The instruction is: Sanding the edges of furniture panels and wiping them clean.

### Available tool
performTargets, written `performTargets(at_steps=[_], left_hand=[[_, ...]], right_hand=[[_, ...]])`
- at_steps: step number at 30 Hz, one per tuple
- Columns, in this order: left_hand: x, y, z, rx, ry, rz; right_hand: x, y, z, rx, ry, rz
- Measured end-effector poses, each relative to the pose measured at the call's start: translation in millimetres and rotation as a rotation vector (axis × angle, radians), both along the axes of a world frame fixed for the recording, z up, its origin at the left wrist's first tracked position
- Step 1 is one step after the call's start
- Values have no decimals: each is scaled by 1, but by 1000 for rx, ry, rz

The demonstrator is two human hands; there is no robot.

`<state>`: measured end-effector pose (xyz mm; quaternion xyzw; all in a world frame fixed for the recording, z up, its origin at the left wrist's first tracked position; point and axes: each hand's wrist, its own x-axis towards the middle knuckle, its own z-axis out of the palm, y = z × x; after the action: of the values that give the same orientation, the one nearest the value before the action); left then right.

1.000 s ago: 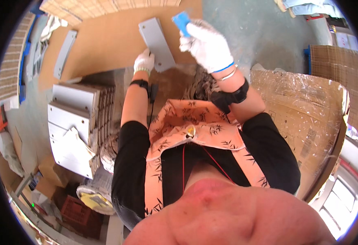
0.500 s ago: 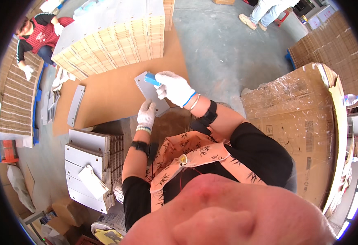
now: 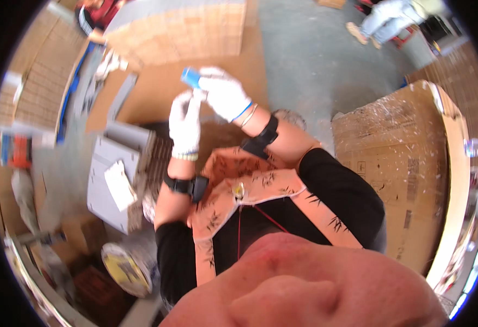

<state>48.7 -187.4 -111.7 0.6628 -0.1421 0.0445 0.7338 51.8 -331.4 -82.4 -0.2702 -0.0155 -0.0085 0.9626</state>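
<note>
Stacks of flat grey sheets (image 3: 111, 180) stand at the left on the floor, a white slip (image 3: 120, 185) lying on top. Beyond them a brown cardboard sheet (image 3: 157, 92) lies flat on the floor; a grey panel (image 3: 120, 98) rests at its left edge.

Left hand (image 3: 183, 121), in a white glove, is raised with fingers straight and pressed together, fingertips meeting the right hand; whether its grip holds anything cannot be told.

Right hand (image 3: 224, 94), also white-gloved, has its grip closed narrow on a small blue object (image 3: 191, 77), which sticks out left of the fingers above the cardboard sheet. Blue, short, blocky; finer shape too blurred to tell.

Large brown carton (image 3: 408, 158), speckled white, stands at the right.
</note>
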Motion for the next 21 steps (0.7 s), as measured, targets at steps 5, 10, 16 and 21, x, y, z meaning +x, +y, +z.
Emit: performTargets(at_steps=[5,10,16,21], left_hand=[[-18,18,29,-222,-18,-13],[-31,29,49,-137,-175,64],[-45,56,39,-143,-134,180],[-72,98,37,-298,44,361]], right_hand=[[-6,11,-5,103,-209,176],[-26,34,20,-534,-383,-106],[-47,65,22,-774,-513,-121],[-58,105,25,-549,-200,241]])
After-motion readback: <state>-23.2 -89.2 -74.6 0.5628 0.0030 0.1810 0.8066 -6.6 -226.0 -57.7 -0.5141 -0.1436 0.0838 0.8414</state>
